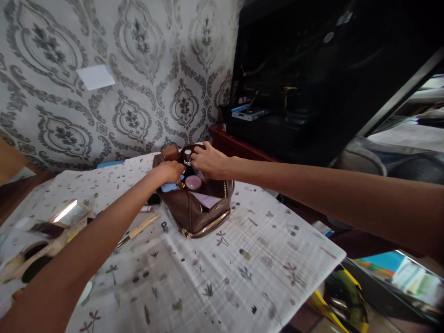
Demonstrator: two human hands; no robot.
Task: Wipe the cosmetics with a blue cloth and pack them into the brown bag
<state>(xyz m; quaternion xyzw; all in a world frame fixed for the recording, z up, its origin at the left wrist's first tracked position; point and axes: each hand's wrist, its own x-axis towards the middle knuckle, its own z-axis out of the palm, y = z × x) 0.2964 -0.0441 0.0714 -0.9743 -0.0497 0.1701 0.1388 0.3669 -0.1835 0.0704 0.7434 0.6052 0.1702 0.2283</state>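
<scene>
A brown toiletry bag with a gold zip stands open on the cloth-covered table. Inside it sit a round pink-lidded jar, a dark bottle with a silver cap, a pale lilac flat item and something light blue. My left hand reaches into the bag's left side, fingers curled down; what they grip is hidden. From the right, my right hand is in the bag's far side with bent fingers, close beside the silver-capped bottle. Whatever lies under those fingers cannot be made out.
Brushes, a shiny palette and other cosmetics lie on the patterned white cloth at left, partly behind my left forearm. A large black screen stands at right. Patterned wallpaper closes off the back.
</scene>
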